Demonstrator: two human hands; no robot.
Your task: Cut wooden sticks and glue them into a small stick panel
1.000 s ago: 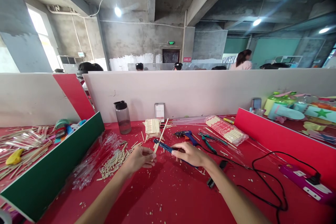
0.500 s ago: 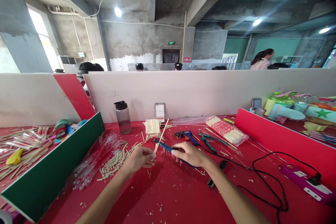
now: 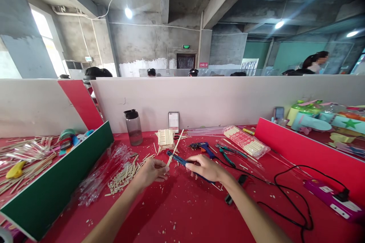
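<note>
My left hand (image 3: 152, 171) pinches the lower end of a thin wooden stick (image 3: 178, 142), which slants up to the right. In my right hand (image 3: 205, 168) is a long dark blue tool (image 3: 179, 159), and its tip touches or crosses the stick. What kind of tool it is cannot be made out for sure. Just behind the stick stands a small structure of pale sticks (image 3: 165, 139). A heap of short cut stick pieces (image 3: 124, 178) lies to the left of my left hand.
A bottle (image 3: 133, 128) and a phone (image 3: 173, 121) stand at the back. Right of centre lie a glue gun (image 3: 203, 148), green-handled pliers (image 3: 227, 156) and a stick pack (image 3: 245, 142). A black cable runs to a purple power strip (image 3: 332, 198). Green and red dividers flank the space.
My hands, the stick and the blue tool have hardly moved. Beyond the partition, a person at the far right has moved further right.
</note>
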